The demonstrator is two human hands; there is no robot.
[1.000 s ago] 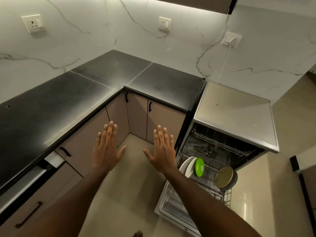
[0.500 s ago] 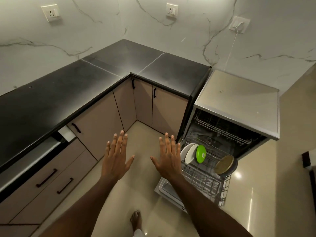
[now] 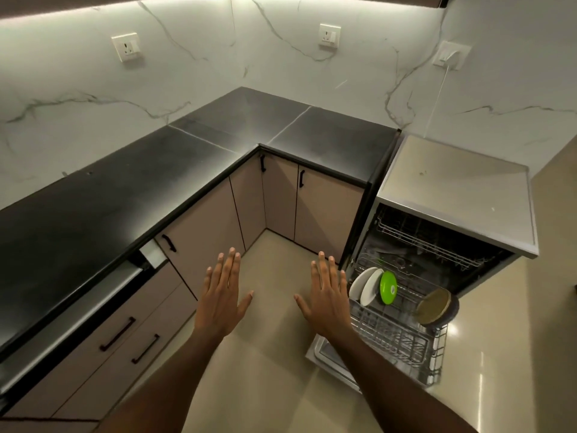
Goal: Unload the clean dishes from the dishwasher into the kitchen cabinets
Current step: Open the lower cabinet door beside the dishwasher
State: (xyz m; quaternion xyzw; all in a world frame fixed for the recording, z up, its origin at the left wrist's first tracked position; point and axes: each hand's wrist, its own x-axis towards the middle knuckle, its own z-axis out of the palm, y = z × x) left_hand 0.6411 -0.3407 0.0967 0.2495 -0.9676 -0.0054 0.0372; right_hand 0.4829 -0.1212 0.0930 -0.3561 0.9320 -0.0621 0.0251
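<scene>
Lower rack (image 3: pixel 402 342) partly hidden by right forearm; upper rack's (image 3: pixel 427 242) contents perhaps indiscernible.

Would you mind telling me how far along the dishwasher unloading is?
Done: dishwasher open, lower rack pulled out. In hand: nothing; left hand and right hand hover open. Left: two white plates, green dish, tan bowl.

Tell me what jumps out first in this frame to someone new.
Two open hands, left and right, held flat over the floor mid-frame, holding nothing. At right, the open dishwasher with its lower rack pulled out; a green dish stands between two white plates and a tan dish.
</scene>
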